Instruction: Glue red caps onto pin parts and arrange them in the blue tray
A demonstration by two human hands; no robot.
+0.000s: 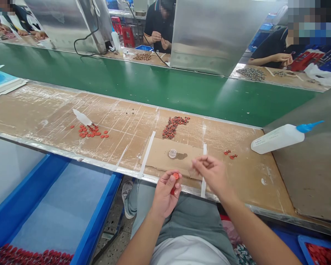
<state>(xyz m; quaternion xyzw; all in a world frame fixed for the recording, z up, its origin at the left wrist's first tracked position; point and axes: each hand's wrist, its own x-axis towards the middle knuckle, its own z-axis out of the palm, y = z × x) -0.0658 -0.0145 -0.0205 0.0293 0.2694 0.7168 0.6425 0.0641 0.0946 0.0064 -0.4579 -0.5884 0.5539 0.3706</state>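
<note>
My left hand [167, 193] is closed round a small red part [175, 176] with a round top, held at the table's front edge. To its right, my right hand [211, 173] hovers above the cardboard with thumb and forefinger together; whatever may be between them is too small to make out. Just beyond my hands a small clear cup [172, 153] stands on a taped cardboard sheet [157, 152], with a dark wet stain beside it. A pile of small red and dark metal parts [173, 127] lies behind the sheet. Two similar red pieces [230, 154] lie to the right.
Several red discs [93, 131] and a white tube [82, 117] lie on the left. A white bottle with blue nozzle [278, 138] leans at the right by a metal panel [314, 154]. A blue bin [95, 217] holds red parts. Beyond the green belt [143, 86] people work.
</note>
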